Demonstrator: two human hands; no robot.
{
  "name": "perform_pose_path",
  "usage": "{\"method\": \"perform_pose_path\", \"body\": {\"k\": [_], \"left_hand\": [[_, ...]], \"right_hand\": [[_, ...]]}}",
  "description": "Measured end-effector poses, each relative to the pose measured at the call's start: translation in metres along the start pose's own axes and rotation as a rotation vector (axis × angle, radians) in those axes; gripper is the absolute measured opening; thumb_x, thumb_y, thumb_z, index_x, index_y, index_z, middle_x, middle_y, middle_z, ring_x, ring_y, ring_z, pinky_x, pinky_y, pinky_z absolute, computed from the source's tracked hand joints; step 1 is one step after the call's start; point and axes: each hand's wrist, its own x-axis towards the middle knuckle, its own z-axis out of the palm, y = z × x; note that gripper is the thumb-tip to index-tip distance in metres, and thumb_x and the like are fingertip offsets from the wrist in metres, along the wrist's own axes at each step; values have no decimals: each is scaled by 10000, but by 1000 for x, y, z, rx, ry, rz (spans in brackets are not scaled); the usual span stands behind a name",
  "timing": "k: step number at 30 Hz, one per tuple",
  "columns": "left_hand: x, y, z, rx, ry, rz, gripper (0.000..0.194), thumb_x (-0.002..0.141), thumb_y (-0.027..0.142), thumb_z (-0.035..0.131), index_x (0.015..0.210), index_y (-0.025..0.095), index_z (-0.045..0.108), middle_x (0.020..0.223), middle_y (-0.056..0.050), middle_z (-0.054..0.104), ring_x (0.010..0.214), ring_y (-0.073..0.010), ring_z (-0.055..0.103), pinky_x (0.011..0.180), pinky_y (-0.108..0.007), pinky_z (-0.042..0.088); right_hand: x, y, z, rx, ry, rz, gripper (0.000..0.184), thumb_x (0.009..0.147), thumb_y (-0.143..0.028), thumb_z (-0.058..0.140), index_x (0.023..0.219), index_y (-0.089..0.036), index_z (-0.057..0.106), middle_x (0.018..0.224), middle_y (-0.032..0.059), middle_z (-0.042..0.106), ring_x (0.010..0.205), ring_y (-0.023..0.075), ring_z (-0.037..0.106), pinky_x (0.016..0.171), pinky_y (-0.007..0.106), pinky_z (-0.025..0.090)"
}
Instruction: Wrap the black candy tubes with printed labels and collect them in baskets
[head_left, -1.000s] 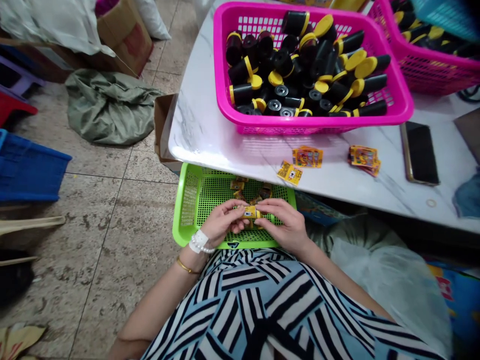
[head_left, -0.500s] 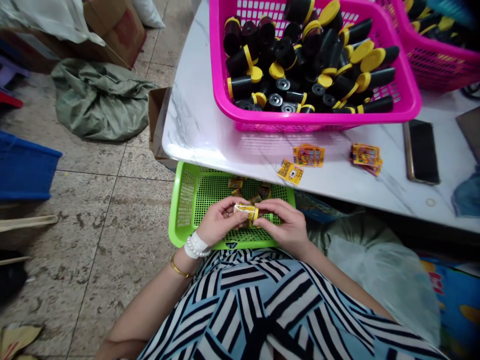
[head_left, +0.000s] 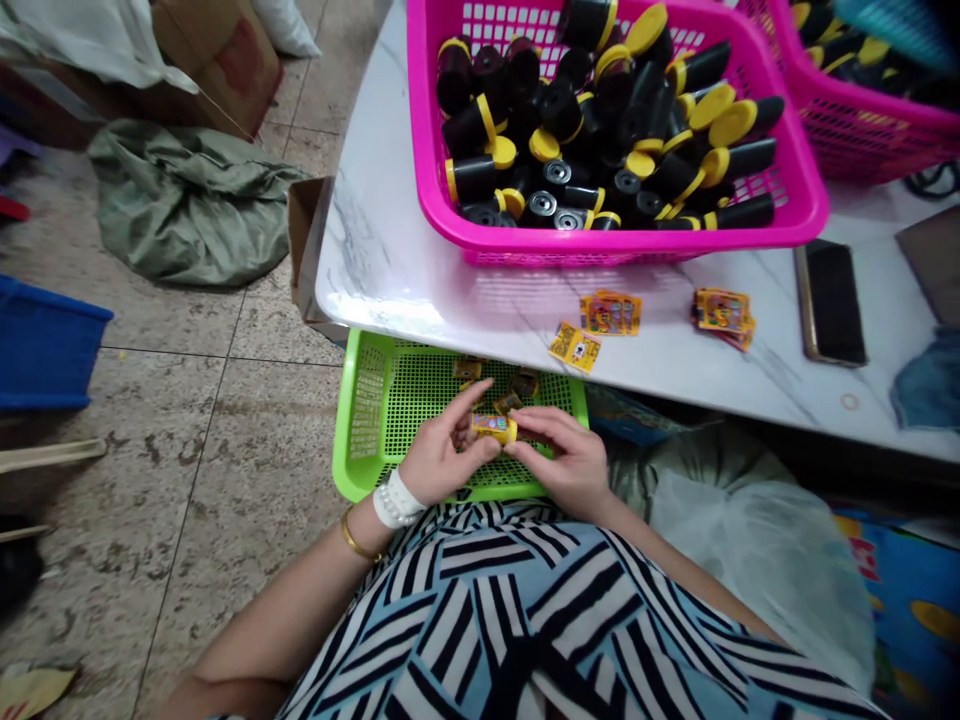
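Note:
A small canister with a printed yellow label and a yellow end lies sideways between my hands, above the green basket. My left hand holds it from the left, thumb along its near side and index finger lifted off. At the yellow end, my right hand pinches with thumb and fingertips. Several labelled canisters lie in the green basket under my hands. On the table above are loose yellow printed labels, a spread of similar labels and a small stack.
A pink basket of black canisters with yellow lids stands on the marbled table. Another pink basket is to its right. A phone lies near the table's right. A green sack and a blue bin are on the floor.
The canister has turned so its printed label side faces up. My left index finger has lifted away from it. The view has shifted slightly.

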Motion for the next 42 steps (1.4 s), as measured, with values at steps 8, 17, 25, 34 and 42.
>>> {"method": "perform_pose_path", "body": {"k": [8, 17, 25, 34, 42], "left_hand": [[-9, -12, -1, 128, 56, 45, 297, 781, 294, 730, 1058, 189, 709, 957, -79, 699, 784, -166, 619, 755, -274, 487], [4, -9, -2, 157, -94, -106, 308, 861, 435, 619, 927, 141, 688, 567, 8, 572, 459, -102, 488, 464, -204, 367], [1, -17, -1, -279, -176, -284, 465, 789, 486, 711, 1058, 120, 615, 690, -28, 664, 483, -80, 561, 463, -178, 414], [4, -15, 8, -446, -88, -309, 397, 786, 508, 707, 798, 140, 558, 511, 10, 622, 312, -58, 478, 309, -135, 329], [6, -17, 13, -425, 22, -306, 401, 771, 497, 723, 717, 152, 526, 419, 51, 561, 232, -35, 369, 262, -129, 265]], "right_hand": [[0, 1, 2, 154, -43, 116, 246, 674, -270, 826, 912, -221, 786, 886, 74, 755, 749, 186, 724, 720, 329, 631], [4, 17, 3, 612, -239, 691, 344, 666, -439, 825, 819, -143, 740, 693, 40, 728, 551, 135, 687, 575, 278, 615], [7, 19, -4, 391, -211, 245, 156, 665, -279, 851, 804, -232, 796, 856, 41, 682, 799, 141, 658, 737, 266, 588], [9, 19, 9, 649, -204, 433, 245, 640, -282, 868, 848, -219, 756, 876, 5, 654, 666, 136, 688, 602, 291, 641], [8, 20, 8, 510, -221, 338, 299, 718, -317, 818, 1001, -249, 747, 902, 34, 699, 753, 156, 692, 707, 324, 619]]}}
